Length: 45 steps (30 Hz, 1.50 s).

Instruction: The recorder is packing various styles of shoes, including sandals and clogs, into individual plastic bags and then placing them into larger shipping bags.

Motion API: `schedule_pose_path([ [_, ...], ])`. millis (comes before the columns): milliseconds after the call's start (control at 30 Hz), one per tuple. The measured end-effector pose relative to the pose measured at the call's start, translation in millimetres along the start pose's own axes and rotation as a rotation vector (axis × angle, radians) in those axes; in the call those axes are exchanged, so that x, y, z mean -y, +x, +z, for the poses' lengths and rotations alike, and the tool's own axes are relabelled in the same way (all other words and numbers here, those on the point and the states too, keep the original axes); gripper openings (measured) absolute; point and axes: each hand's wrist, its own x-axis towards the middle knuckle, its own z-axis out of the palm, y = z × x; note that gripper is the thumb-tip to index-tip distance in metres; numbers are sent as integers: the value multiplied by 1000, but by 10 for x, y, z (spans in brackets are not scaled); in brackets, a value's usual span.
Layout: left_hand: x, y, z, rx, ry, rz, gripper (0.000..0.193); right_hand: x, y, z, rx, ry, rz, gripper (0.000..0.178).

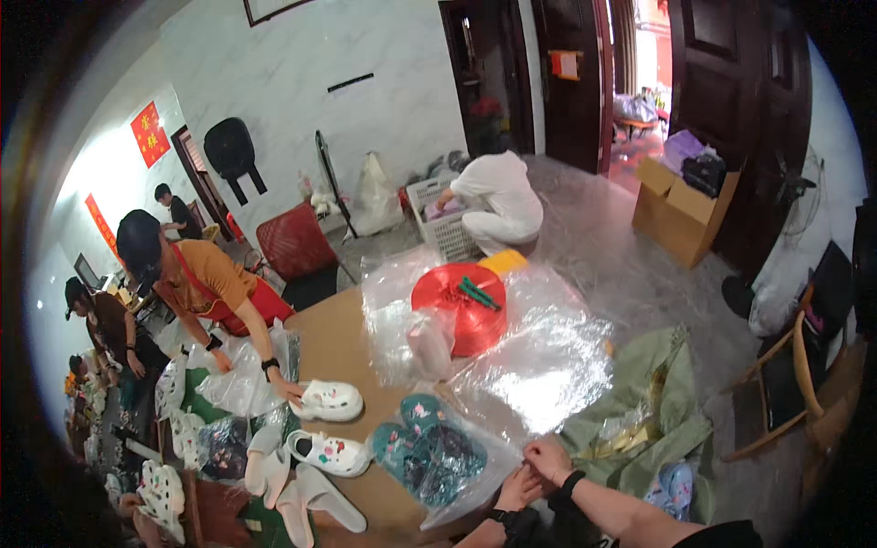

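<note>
A pair of teal clogs with dark charms lies inside a clear plastic bag on the brown table. At the bag's right end, my left hand and my right hand are close together, fingers closed on its edge. Left of the bag stand white clogs with colourful charms and pale slippers. Beyond them, a co-worker's hand touches another white clog.
A red round bundle with green clippers sits on the table beside clear plastic sheets. To my right is a green woven sack. Farther back, a person crouches at a white crate; a cardboard box stands near the door.
</note>
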Motion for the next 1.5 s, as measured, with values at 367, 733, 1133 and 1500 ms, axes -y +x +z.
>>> schedule_pose_path([
  [367,191,833,302,-103,-517,433,26,-1032,464,314,-49,378,-44,3],
  [733,416,1157,178,-388,-505,454,29,-491,241,26,199,719,257,5],
  [1133,478,606,-118,-847,-195,399,28,-1380,754,280,24,310,-147,6],
  [1500,318,-246,-842,-743,-475,511,23,-1422,780,307,70,485,80,8],
])
